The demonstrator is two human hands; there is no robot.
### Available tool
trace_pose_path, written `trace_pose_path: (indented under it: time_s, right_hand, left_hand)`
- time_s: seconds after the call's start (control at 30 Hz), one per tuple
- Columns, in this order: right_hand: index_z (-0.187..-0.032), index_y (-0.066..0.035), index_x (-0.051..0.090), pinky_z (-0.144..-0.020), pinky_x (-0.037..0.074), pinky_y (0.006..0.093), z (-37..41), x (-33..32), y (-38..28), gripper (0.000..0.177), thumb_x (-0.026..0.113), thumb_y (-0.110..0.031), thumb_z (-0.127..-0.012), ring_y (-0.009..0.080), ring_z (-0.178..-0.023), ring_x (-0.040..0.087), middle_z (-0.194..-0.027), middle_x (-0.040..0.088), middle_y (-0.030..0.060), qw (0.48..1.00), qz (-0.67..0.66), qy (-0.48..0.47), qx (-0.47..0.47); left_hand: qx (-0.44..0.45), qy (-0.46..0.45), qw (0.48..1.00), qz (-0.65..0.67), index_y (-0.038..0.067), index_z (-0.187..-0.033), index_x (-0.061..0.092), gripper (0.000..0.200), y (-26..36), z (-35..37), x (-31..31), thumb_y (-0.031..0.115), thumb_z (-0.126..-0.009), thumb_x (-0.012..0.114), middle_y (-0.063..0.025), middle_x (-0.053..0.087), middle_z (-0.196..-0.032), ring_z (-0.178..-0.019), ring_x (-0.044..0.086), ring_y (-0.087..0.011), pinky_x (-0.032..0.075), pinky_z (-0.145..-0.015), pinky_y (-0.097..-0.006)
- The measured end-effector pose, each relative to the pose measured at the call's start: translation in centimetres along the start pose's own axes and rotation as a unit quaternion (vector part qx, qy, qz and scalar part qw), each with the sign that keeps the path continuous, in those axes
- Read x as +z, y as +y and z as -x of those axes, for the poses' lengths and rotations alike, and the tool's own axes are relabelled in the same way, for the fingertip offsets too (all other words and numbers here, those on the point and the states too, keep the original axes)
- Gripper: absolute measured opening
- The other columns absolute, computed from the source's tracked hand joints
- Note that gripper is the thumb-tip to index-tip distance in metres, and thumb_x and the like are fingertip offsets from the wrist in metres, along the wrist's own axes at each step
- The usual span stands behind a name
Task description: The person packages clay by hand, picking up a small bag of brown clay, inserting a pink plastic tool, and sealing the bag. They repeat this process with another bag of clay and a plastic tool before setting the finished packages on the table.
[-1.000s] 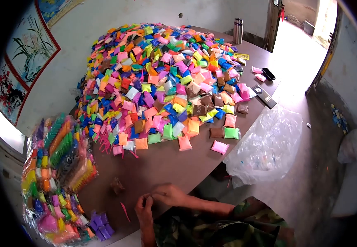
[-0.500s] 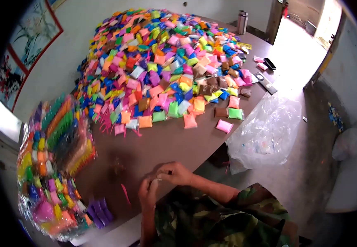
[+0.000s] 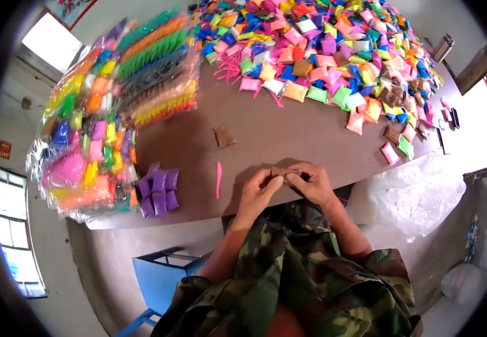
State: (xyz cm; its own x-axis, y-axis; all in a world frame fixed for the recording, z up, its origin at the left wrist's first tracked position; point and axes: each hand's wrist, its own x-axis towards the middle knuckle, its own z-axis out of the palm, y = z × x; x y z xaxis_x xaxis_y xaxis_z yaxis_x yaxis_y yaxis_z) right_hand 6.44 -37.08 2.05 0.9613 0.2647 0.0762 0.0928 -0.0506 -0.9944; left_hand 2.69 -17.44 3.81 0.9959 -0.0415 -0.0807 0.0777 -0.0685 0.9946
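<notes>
Just above the front edge of the table, my left hand [image 3: 259, 190] and my right hand [image 3: 314, 183] pinch a small brown packet [image 3: 285, 171] between thumbs and fingers. Each hand grips one end, and the fingers hide part of it. Left of my hands, a thin pink plastic tool [image 3: 218, 180] lies flat on the brown table [image 3: 288, 132]. Farther back is another brown packet [image 3: 225, 136] in clear wrap. A cluster of purple packets [image 3: 158, 191] sits to the left, close to the table edge.
A big heap of colourful packets [image 3: 327, 62] covers the back. Clear bags of sorted packets [image 3: 94, 135] fill the left side. A clear plastic bag [image 3: 415, 194] hangs at the right edge, a metal flask [image 3: 443, 48] stands far right, and a blue chair [image 3: 164, 281] is below left.
My view has swung left and down. The hands, earlier close together with their contents hard to see, are now farther apart with a brown packet visible between them.
</notes>
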Motion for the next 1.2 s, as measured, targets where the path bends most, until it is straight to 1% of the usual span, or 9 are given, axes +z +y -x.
trace_pose_path:
  time_s: [0.13, 0.3, 0.4, 0.53, 0.73, 0.8, 1.0, 1.1, 1.2]
  right_hand:
    - [-0.109, 0.000, 0.077, -0.066, 0.050, 0.0270, 0.0, -0.1, 0.5, 0.021, 0.078, -0.013, -0.094, 0.0073, -0.073, 0.059, -0.083, 0.071, 0.0029, 1.000, -0.003, -0.004, 0.008]
    - [-0.109, -0.001, 0.079, -0.065, 0.049, 0.0267, -0.1, 0.1, 0.6, 0.023, 0.081, -0.016, -0.092, 0.0070, -0.072, 0.058, -0.079, 0.070, 0.0019, 0.998, 0.052, 0.005, -0.046]
    - [-0.108, -0.001, 0.079, -0.065, 0.049, 0.0266, 0.0, -0.4, 0.0, 0.021, 0.080, -0.016, -0.092, 0.0072, -0.072, 0.058, -0.081, 0.071, 0.0018, 0.999, 0.041, -0.024, 0.014]
    - [-0.108, -0.002, 0.079, -0.065, 0.049, 0.0266, 0.0, -0.3, 0.6, 0.020, 0.080, -0.015, -0.092, 0.0072, -0.072, 0.058, -0.082, 0.072, 0.0020, 1.000, -0.002, -0.016, 0.015]
    - [-0.108, -0.002, 0.079, -0.065, 0.049, 0.0271, -0.1, -0.3, -0.4, 0.020, 0.080, -0.014, -0.092, 0.0080, -0.073, 0.059, -0.085, 0.072, 0.0031, 0.999, 0.036, -0.028, -0.023]
    - [-0.108, -0.002, 0.080, -0.066, 0.050, 0.0286, -0.1, -0.2, -0.9, 0.020, 0.080, -0.013, -0.091, 0.0109, -0.074, 0.061, -0.087, 0.074, 0.0058, 0.995, 0.088, -0.030, -0.042]
    - [-0.104, -0.001, 0.079, -0.074, 0.054, 0.0333, -0.2, -0.3, -0.2, 0.018, 0.078, -0.012, -0.091, 0.0184, -0.081, 0.069, -0.092, 0.077, 0.0107, 0.998, 0.033, -0.030, -0.055]
    - [-0.105, -0.001, 0.079, -0.076, 0.054, 0.0340, -0.3, -0.3, -0.1, 0.018, 0.078, -0.012, -0.090, 0.0196, -0.082, 0.070, -0.092, 0.077, 0.0114, 0.998, 0.024, -0.029, -0.044]
    - [-0.107, -0.002, 0.080, -0.076, 0.054, 0.0339, -0.4, -0.2, 0.3, 0.019, 0.079, -0.012, -0.090, 0.0197, -0.082, 0.069, -0.092, 0.077, 0.0113, 0.997, 0.034, -0.035, -0.052]
  left_hand:
    - [-0.019, 0.029, 0.999, 0.023, -0.002, -0.117, 0.072, 0.023, -0.8, -0.1, -0.2, 0.018, -0.105, 0.070, -0.0020, 0.074, -0.099, -0.091, 0.065, -0.0066, 0.054, -0.083, -0.0259]
    - [-0.026, 0.032, 0.998, 0.048, -0.002, -0.116, 0.072, 0.022, -1.0, 0.2, 0.1, 0.017, -0.105, 0.070, -0.0015, 0.074, -0.099, -0.091, 0.064, -0.0063, 0.054, -0.083, -0.0260]
    - [-0.019, 0.030, 0.997, 0.075, -0.002, -0.115, 0.072, 0.022, -1.5, 0.1, 0.1, 0.017, -0.104, 0.071, -0.0011, 0.074, -0.098, -0.092, 0.065, -0.0065, 0.055, -0.084, -0.0258]
    - [-0.010, 0.018, 0.999, 0.040, -0.003, -0.116, 0.071, 0.023, -0.5, 0.0, 0.0, 0.016, -0.104, 0.070, -0.0025, 0.076, -0.101, -0.094, 0.068, -0.0079, 0.056, -0.086, -0.0266]
    - [-0.038, 0.010, 0.998, 0.055, -0.003, -0.113, 0.071, 0.021, -0.2, -0.2, -0.2, 0.016, -0.104, 0.070, -0.0029, 0.075, -0.100, -0.094, 0.068, -0.0089, 0.056, -0.086, -0.0267]
    - [-0.036, 0.008, 0.998, 0.053, -0.003, -0.112, 0.071, 0.020, -0.2, -0.2, -0.2, 0.016, -0.104, 0.070, -0.0029, 0.075, -0.099, -0.094, 0.068, -0.0090, 0.056, -0.087, -0.0266]
    - [-0.037, -0.007, 0.999, 0.020, -0.003, -0.114, 0.072, 0.018, -0.7, -0.3, -0.1, 0.012, -0.104, 0.069, -0.0032, 0.075, -0.102, -0.096, 0.066, -0.0082, 0.055, -0.088, -0.0268]
    - [-0.008, 0.002, 0.999, 0.044, -0.003, -0.113, 0.072, 0.022, -0.1, -0.1, 0.3, 0.018, -0.105, 0.069, -0.0032, 0.075, -0.096, -0.091, 0.066, -0.0082, 0.055, -0.082, -0.0277]
    - [-0.008, 0.040, 0.999, -0.023, -0.003, -0.113, 0.072, 0.025, 0.3, 0.0, 0.2, 0.022, -0.107, 0.067, -0.0023, 0.074, -0.094, -0.089, 0.065, -0.0079, 0.054, -0.081, -0.0277]
